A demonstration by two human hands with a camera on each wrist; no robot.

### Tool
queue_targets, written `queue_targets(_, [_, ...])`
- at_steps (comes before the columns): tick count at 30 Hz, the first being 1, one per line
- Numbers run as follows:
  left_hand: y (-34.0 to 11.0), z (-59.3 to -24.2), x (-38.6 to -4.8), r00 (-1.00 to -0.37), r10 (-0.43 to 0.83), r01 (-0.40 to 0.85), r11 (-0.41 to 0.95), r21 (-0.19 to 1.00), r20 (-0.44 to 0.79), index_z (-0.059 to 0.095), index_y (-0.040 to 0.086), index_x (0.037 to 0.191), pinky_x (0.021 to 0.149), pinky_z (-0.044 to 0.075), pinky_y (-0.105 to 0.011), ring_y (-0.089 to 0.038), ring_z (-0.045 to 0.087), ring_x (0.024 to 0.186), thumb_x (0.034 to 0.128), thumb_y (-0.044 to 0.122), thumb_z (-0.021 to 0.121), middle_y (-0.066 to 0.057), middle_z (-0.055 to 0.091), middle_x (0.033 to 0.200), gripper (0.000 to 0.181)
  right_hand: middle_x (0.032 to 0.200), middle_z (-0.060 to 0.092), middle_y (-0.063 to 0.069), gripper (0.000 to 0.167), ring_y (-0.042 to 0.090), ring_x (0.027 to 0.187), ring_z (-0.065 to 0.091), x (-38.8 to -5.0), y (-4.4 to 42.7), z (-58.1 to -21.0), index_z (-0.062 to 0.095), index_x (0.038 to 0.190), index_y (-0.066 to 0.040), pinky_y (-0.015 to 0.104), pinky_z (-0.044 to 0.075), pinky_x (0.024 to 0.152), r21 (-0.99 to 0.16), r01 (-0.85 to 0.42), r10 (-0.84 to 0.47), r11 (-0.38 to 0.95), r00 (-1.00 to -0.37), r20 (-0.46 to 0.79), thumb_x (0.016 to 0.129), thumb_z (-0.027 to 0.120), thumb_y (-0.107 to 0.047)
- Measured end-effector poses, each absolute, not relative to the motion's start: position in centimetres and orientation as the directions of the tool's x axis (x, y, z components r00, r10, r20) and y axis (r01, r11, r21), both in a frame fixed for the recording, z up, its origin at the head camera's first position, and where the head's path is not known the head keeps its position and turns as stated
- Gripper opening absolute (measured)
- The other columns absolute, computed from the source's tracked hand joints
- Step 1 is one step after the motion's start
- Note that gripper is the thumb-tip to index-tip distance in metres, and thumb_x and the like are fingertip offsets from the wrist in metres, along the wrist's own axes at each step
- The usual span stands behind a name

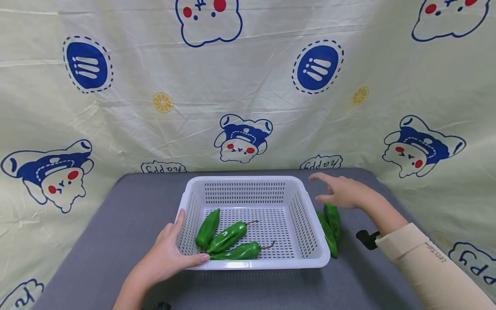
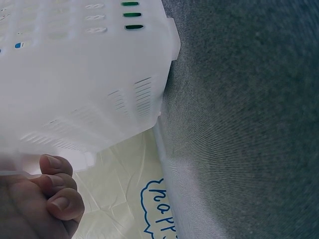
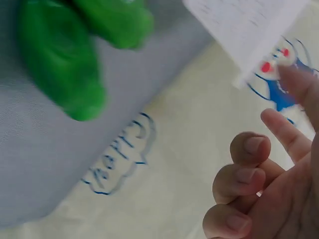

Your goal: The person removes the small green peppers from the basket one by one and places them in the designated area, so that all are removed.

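A white plastic basket (image 1: 255, 264) with slotted walls stands in the middle of the table, holding three green peppers (image 1: 227, 237) bunched toward its left front. My left hand (image 1: 164, 254) grips the basket's rim at the left front corner, thumb along the front edge; the left wrist view shows its fingers (image 2: 65, 206) curled beside the basket wall. Outside, against the basket's right side, lie two more green peppers (image 1: 332, 215), blurred in the right wrist view. Just beyond them my right hand (image 1: 342, 191) hovers, index finger extended and other fingers loosely bent, holding nothing.
Dark grey cloth covers the table (image 1: 128, 215). A pale printed curtain (image 1: 248, 86) hangs behind it and along both sides. A black wrist camera (image 1: 367, 239) juts from the right sleeve's cuff.
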State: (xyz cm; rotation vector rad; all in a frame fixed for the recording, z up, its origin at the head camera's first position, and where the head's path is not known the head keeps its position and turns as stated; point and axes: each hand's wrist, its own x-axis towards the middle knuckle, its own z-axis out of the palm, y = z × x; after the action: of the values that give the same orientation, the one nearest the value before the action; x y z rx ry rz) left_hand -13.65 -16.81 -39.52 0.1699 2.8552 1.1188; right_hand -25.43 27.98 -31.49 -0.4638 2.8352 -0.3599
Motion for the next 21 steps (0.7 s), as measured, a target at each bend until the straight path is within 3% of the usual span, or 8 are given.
queue_targets(3, [-16.8,-39.5,-13.7,-0.991,0.129,0.078,0.728,0.681,-0.025,0.002,0.015,0.161,0.098,0.042,-0.049,-0.026,0.042,0.117,0.0654,0.061,0.084,-0.018,0.044,0.134,0.134,0.061,0.042,-0.001,0.066,0.014,0.050,0.037,-25.7,27.1,-30.2,0.032,0.151,-0.020,0.031,0.034,0.050,-0.300,-0.291,-0.350,0.909,-0.922,-0.166,0.095,0.064,-0.030])
queue_targets(7, [-16.8,-39.5,-13.7,-0.991,0.133,0.080,0.728,0.681,-0.025,0.002,0.015,0.161,0.098,0.042,-0.049,-0.027,0.042,0.117,0.0654,0.061,0.085,-0.018,0.044,0.134,0.134,0.068,0.049,0.002,0.071,0.016,0.055,0.042,-26.2,25.1,-29.5,0.029,0.152,-0.023,0.031,0.037,0.052,-0.301,-0.301,-0.358,0.905,-0.921,-0.155,0.093,0.066,-0.041])
queue_targets(11, [-16.8,-39.5,-13.7,-0.991,0.131,0.080,0.731,0.678,-0.024,0.002,0.015,0.161,0.098,0.042,-0.049,-0.026,0.043,0.117,0.0654,0.061,0.085,-0.017,0.045,0.133,0.134,0.086,0.061,0.005,0.079,0.017,0.068,0.054,-26.6,22.5,-29.4,0.027,0.154,-0.026,0.032,0.044,0.059,-0.317,-0.318,-0.381,0.893,-0.911,-0.160,0.090,0.067,-0.052])
queue_targets(15, [-16.8,-39.7,-13.7,-0.992,0.127,0.079,0.728,0.681,-0.020,0.002,0.014,0.161,0.099,0.042,-0.048,-0.025,0.043,0.116,0.0652,0.061,0.085,-0.015,0.047,0.131,0.135,0.102,0.066,0.004,0.082,0.019,0.081,0.062,-27.0,19.8,-29.6,0.025,0.154,-0.028,0.033,0.050,0.068,-0.340,-0.343,-0.416,0.876,-0.893,-0.170,0.089,0.068,-0.053])
queue_targets(21, [-16.8,-39.8,-13.7,-0.992,0.123,0.077,0.725,0.685,-0.018,0.002,0.014,0.161,0.101,0.042,-0.050,-0.026,0.044,0.117,0.0655,0.061,0.084,-0.016,0.046,0.131,0.134,0.086,0.062,0.006,0.088,0.018,0.071,0.058,-27.3,16.2,-30.1,0.022,0.155,-0.033,0.032,0.047,0.064,-0.378,-0.409,-0.499,0.831,-0.848,-0.181,0.086,0.071,-0.054])
